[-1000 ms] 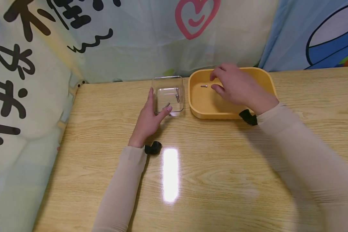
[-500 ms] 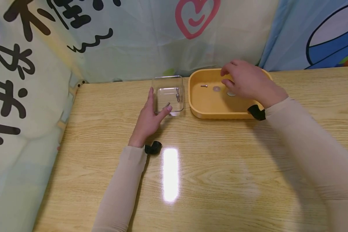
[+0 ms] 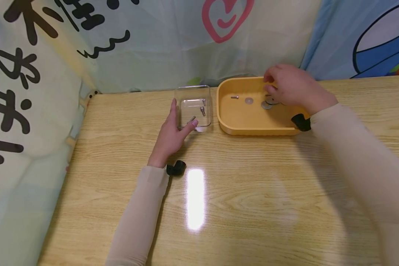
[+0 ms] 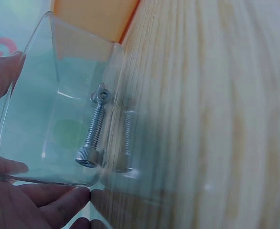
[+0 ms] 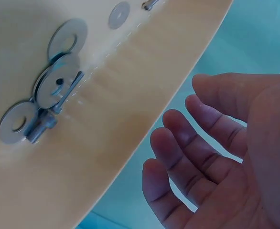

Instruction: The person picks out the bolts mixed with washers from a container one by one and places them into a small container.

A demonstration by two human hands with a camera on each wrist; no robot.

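My left hand (image 3: 167, 136) holds a small clear plastic box (image 3: 204, 122) at its near left corner, the thumb along the front wall and the fingers along the left side. Inside the box lie several socket-head screws (image 4: 93, 136). Over the right part of the yellow tray (image 3: 242, 131) hovers my right hand (image 3: 290, 87). Its fingers (image 5: 166, 148) are loosely bent with nothing between them. Several flat washers (image 5: 66, 38) and a few screws (image 5: 42, 126) lie in a cluster in the tray under that hand, partly hidden in the head view.
A single washer (image 3: 249, 100) and a screw (image 3: 234, 97) lie in the tray's left part. Box and tray stand side by side at the back of the wooden table (image 3: 239, 192). A printed cloth (image 3: 159, 48) hangs directly behind them.
My right hand has moved rightward and slightly back over the tray, uncovering washers. The left hand stays at the box, where a screw has shifted slightly.
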